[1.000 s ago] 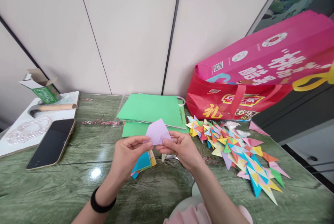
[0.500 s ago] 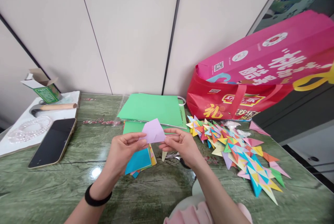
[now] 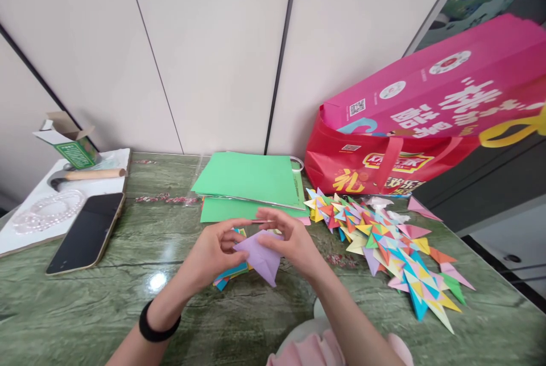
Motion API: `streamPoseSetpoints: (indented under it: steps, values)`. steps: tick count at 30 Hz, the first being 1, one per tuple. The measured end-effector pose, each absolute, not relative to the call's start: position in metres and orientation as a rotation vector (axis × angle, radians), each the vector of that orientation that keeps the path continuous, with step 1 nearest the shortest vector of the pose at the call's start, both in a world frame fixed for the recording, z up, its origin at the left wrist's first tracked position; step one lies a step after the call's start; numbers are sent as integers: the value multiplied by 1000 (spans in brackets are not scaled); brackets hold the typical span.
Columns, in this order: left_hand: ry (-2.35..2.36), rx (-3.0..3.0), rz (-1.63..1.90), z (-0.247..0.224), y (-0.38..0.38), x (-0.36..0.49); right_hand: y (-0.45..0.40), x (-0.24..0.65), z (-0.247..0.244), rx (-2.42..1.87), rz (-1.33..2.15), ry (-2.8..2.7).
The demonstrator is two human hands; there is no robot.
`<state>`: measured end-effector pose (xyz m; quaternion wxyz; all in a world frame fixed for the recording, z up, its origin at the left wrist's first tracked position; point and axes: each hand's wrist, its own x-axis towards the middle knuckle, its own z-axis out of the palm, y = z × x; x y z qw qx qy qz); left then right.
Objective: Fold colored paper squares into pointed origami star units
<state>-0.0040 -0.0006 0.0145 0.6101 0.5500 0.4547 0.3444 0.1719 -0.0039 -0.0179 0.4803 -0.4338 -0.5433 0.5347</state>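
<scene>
Workpiece: lavender folded-paper piece (image 3: 261,256), matte, roughly kite-shaped w/ visible crease lines & one pointed corner directed down. Pos.: raised btwn the hands, tilted, above the green marble-patterned bench (image 3: 106,312).

R hand (image 3: 296,243): grasps the paper piece at its upper R edge. Thumb lies flat on the near face; contact behind the sheet is hidden. Upper R fingers (image 3: 277,217) extend past the far edge, well clear of the thumb.

L hand (image 3: 207,255): thumb tip at the L corner of the paper piece. L fingers (image 3: 232,223) arched, index well apart from thumb, wide gap btwn. Cannot tell whether the lower fingers close on the sheet from behind. Black elastic wristband (image 3: 151,329) on L wrist.

Surroundings: stack of small multicoloured paper sheets (image 3: 232,271), blue uppermost, partly covered by L hand & paper piece. Bright-green paper stack (image 3: 251,178) lies beyond both hands. To R: heap of multicoloured folded-paper triangles (image 3: 384,241), incl. pink, yellow, blue & orange, in front of the glossy red carrier bag (image 3: 341,161). Far L: black-screened smartphone (image 3: 87,232), lying flat.
</scene>
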Motion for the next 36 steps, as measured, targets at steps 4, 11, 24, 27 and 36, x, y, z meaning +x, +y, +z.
streamPoseSetpoints:
  steps: [4,11,24,27,36]
  values:
    - [1081,1216,889,13,1,-5,-5,170,-18,-1118,1339,-1327]
    - [1022,1040,942,6,-2,3,-5,166,-17,-1107,1300,-1169]
    - [1115,1364,739,4,-4,7,-6,163,-14,-1116,1284,-1360]
    - [1139,1429,733,4,-6,9,-7,161,-14,-1117,1286,-1405]
    - [1259,1524,766,3,-9,13,-7,159,-17,-1199,1185,-1496]
